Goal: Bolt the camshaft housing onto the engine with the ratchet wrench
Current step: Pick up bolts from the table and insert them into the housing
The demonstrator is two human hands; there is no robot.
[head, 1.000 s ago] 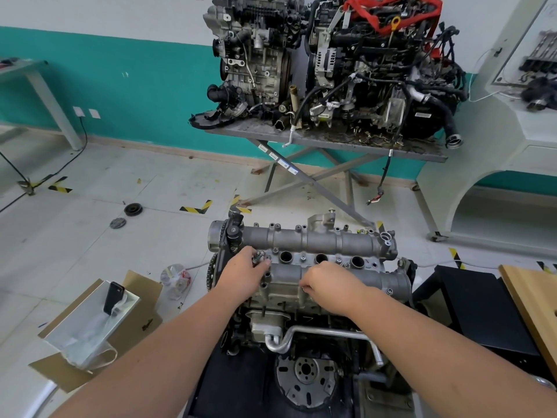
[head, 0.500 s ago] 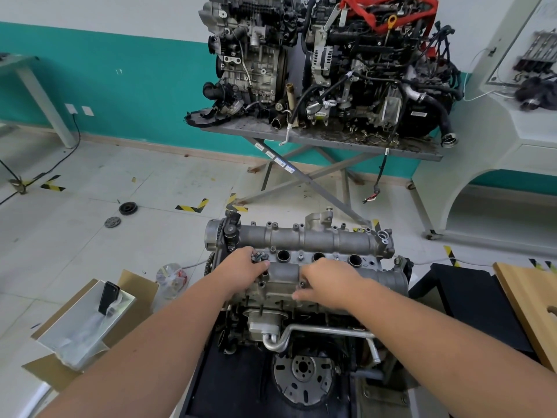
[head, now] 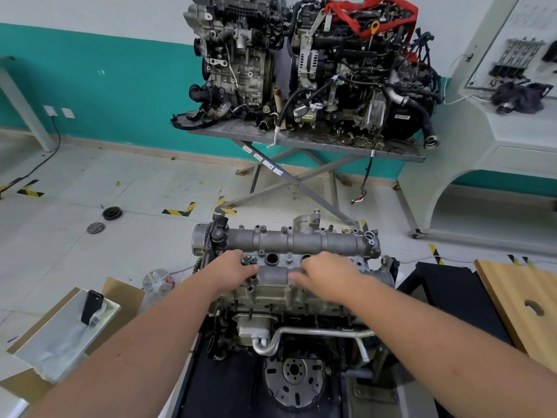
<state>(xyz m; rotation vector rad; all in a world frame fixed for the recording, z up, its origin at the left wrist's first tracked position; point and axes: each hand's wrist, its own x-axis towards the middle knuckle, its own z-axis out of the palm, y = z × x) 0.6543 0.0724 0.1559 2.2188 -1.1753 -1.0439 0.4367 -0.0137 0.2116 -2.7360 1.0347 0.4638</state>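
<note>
Two hands on the camshaft housing [head: 289, 260], which sits on top of the engine [head: 286, 312] low in the middle of the view. Compared with one second ago, left hand [head: 232, 271] in almost the same place at the left end of the housing, near a small dark connector [head: 248, 260]; right hand [head: 327, 274] shifted a little to the right, fingers now stretched toward the left over the middle. Left fingers bent down onto the metal, right fingers nearly straight; whether either pinches a bolt, cannot tell.

Pale tiled floor [head: 90, 236] with yellow-black tape marks, teal and white wall [head: 105, 79]. Behind, two other engines on a grey folding table [head: 301, 140]. At left, an open cardboard box [head: 60, 336]; at right, a wooden board [head: 524, 297], cut off by the edge.

Fingertips of both hands hidden against the housing. Lower engine dark, hard to read.
</note>
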